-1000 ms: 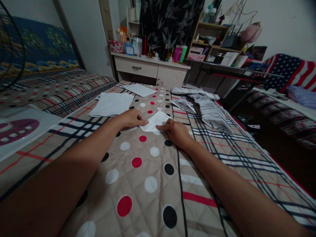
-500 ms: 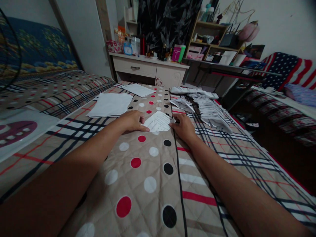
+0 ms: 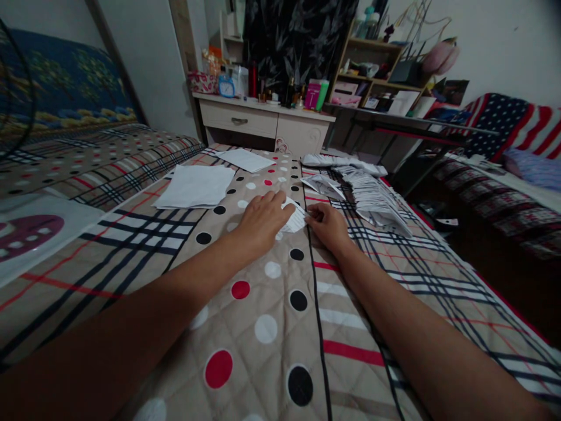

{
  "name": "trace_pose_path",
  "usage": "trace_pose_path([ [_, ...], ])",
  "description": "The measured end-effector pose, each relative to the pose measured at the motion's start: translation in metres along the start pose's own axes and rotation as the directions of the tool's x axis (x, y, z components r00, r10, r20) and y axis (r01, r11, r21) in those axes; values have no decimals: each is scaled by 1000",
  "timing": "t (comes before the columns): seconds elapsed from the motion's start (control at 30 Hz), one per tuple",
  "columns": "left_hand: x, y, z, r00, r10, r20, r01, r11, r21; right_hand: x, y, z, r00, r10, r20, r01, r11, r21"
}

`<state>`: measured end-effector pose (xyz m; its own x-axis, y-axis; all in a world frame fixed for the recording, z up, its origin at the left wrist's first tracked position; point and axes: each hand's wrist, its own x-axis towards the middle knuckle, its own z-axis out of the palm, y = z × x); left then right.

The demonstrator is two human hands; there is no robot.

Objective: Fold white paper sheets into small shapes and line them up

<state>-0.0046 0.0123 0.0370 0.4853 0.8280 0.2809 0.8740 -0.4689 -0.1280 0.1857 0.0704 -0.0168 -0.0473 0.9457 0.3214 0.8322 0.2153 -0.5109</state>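
Observation:
A small white sheet of printed paper (image 3: 294, 218) lies on the bedspread between my hands, its left part covered by my left hand. Palm down, my left hand (image 3: 265, 219) has its fingers bent over the sheet and its thumb against the near side; the fingertips are partly hidden. At the right corner, my right hand (image 3: 328, 225) pinches the paper between thumb and forefinger, the other fingers curled in. To the right sits a long row of packed white paper packets (image 3: 372, 196), with a loose folded packet (image 3: 323, 185) beside it.
Left of my hands lies a stack of white sheets (image 3: 195, 186), and another white sheet (image 3: 246, 159) rests farther back. A white plastic bag (image 3: 83, 219) is at the far left. Beyond the bed stands a white dresser (image 3: 239, 120) with bottles and a blue clock (image 3: 226, 86).
My left hand has moved right and slightly up from the paper's left edge, and now covers much of it. My right hand has stayed at the right corner.

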Motion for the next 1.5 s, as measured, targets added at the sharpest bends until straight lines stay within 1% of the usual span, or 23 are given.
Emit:
trace_pose_path([
  [0.07,1,-6,7,999,30,-42,-30,999,15,0,-1,-1,1000,7,3,-7,1000,21],
  [0.13,2,-16,16,995,37,-96,-35,999,27,-2,-3,-2,1000,6,24,-7,999,31],
  [0.23,4,-31,28,980,23,-199,-17,999,33,-4,-8,-5,997,-12,81,8,999,47],
  [0.3,4,-37,32,974,-8,-227,9,1000,3,-5,-11,-7,993,-23,117,16,998,67],
  [0.37,3,-39,33,970,-75,-230,67,997,-45,-7,-13,-8,989,-26,146,13,996,90],
  [0.47,3,-37,31,953,-212,-215,193,975,-107,-8,-14,-8,982,-56,178,34,991,128],
  [0.53,4,-36,32,946,-269,-181,244,959,-147,-8,-13,-8,976,-106,192,74,984,165],
  [0.57,5,-37,34,951,-275,-143,249,953,-171,-8,-12,-8,973,-127,194,92,979,180],
  [0.67,7,-40,38,977,-214,7,209,947,-244,-8,-10,-6,970,-157,187,118,972,205],
  [0.73,7,-41,40,981,-187,54,195,946,-260,-8,-9,-5,969,-168,181,127,967,219],
  [0.83,5,-37,39,983,-180,35,183,959,-217,-7,-8,-3,967,-198,160,159,961,227],
  [0.97,2,-24,35,991,-135,-1,134,986,-95,-7,-8,-2,961,-259,96,231,944,238],
  [1.07,0,-17,33,994,-108,14,109,993,-38,-8,-9,-3,955,-289,60,261,922,287],
  [1.17,1,-15,30,996,-82,37,82,997,-8,-8,-9,-3,945,-324,48,293,901,319],
  [1.23,1,-15,29,997,-63,52,63,998,15,-7,-7,-2,940,-340,21,320,901,292],
  [1.3,2,-18,29,996,-46,70,44,999,31,-5,-4,0,938,-346,-29,343,913,221],
  [1.4,4,-26,33,997,-2,81,2,1000,0,-3,2,3,940,-329,-91,340,930,138],
  [1.43,4,-29,36,998,23,65,-21,999,-26,-2,3,4,940,-326,-102,338,931,137],
  [1.5,4,-35,42,998,67,-1,-67,993,-93,-1,6,6,935,-338,-110,352,922,159],
])
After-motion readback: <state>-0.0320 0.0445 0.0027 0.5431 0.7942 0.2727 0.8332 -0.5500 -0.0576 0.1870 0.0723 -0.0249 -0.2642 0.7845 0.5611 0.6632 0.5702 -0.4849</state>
